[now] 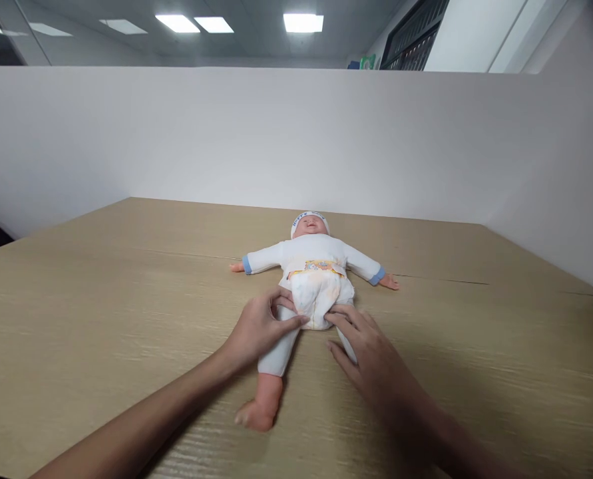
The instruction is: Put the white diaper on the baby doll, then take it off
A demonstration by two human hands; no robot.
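A baby doll (313, 247) lies on its back on the wooden tabletop, arms spread wide and head away from me. It has a white suit with blue cuffs, a lettered headband and a white diaper (317, 293) with a printed orange waistband. My left hand (263, 329) curls over the top of the thigh on the left, thumb on the diaper's leg edge and fingers at its side. At the other leg edge, the fingertips of my right hand (359, 339) touch the diaper, its thumb held apart below. That hand hides most of the doll's leg there.
The wooden tabletop (101, 319) has thin seams running across it. A white partition (276, 133) rises behind the table and continues along the right side. Ceiling lights (303, 23) and a dark grille (413, 36) show above it.
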